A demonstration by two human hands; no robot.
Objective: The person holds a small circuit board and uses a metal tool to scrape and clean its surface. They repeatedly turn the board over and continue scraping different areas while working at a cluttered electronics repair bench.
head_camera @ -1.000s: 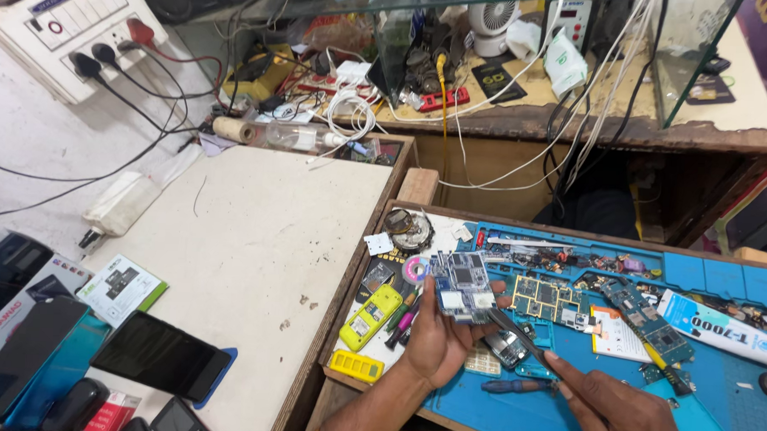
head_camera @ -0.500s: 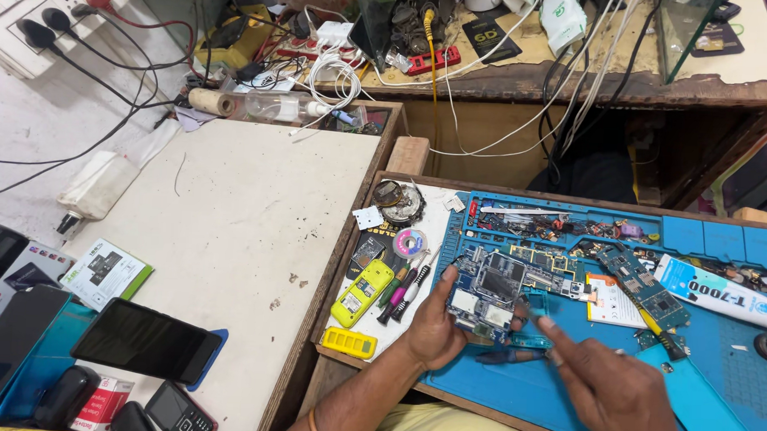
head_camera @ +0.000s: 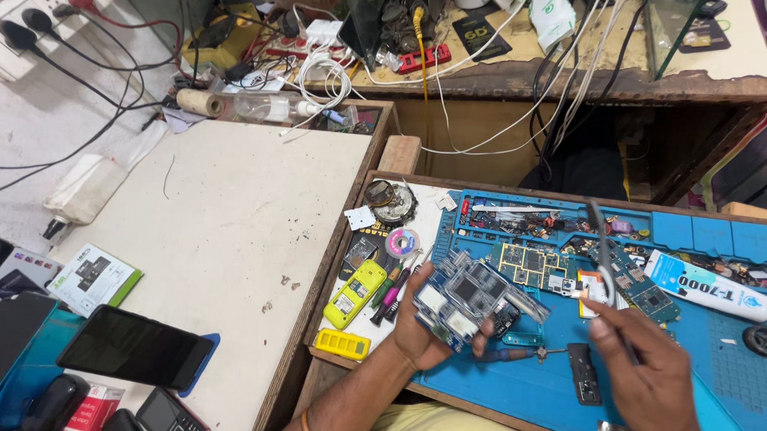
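My left hand (head_camera: 422,332) holds a small phone frame with a blue circuit board (head_camera: 465,299), tilted up above the blue repair mat (head_camera: 701,379). My right hand (head_camera: 650,369) grips thin metal tweezers (head_camera: 602,249), tips raised over the mat, a little right of the board. A bare green-gold circuit board (head_camera: 530,265) lies on the mat just beyond. A screwdriver (head_camera: 515,354) and a small black part (head_camera: 582,371) lie between my hands.
A yellow phone shell (head_camera: 355,293) and yellow battery (head_camera: 341,345) sit left of the mat. A white glue tube (head_camera: 711,286) lies at right. Phones (head_camera: 132,347) and boxes rest on the white table (head_camera: 230,219). Cables crowd the far shelf (head_camera: 575,73).
My left hand has lifted the board off the mat and tilted it up. My right hand now holds tweezers, raised and moved right. The camera has shifted slightly.
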